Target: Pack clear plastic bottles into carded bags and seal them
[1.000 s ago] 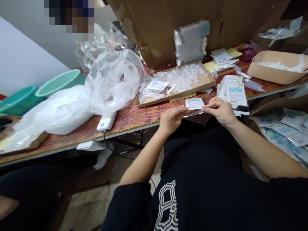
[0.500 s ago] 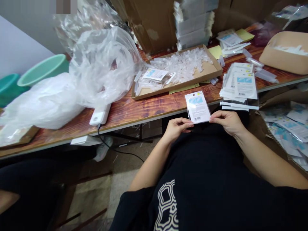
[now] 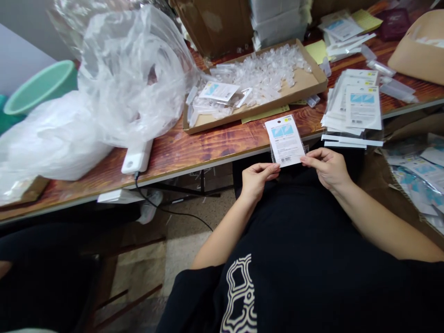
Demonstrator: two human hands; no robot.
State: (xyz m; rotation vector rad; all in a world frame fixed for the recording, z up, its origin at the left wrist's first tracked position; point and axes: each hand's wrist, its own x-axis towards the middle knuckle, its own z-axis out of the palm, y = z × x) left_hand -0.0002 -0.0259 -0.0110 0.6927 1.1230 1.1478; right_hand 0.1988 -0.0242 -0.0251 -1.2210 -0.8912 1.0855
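Observation:
A small clear plastic packet with a white and blue printed card [image 3: 285, 140] stands upright in front of my lap, at the edge of the wooden table [image 3: 215, 148]. My left hand [image 3: 258, 179] pinches its lower left corner. My right hand [image 3: 326, 166] pinches its lower right corner. Both hands are closed on the packet's bottom edge. A stack of similar packets [image 3: 357, 108] lies on the table just right of it.
A shallow cardboard tray [image 3: 308, 83] holds several clear plastic pieces and one packet. Crumpled clear plastic bags [image 3: 132, 78] and a white device with a cable [image 3: 137, 158] lie left. A green basin [image 3: 38, 85] sits far left. More packets [image 3: 419, 175] lie low on the right.
The packet has turned from lying flat between my hands to standing upright with its printed face toward me. My hands have dropped toward my lap, and the view has tilted down.

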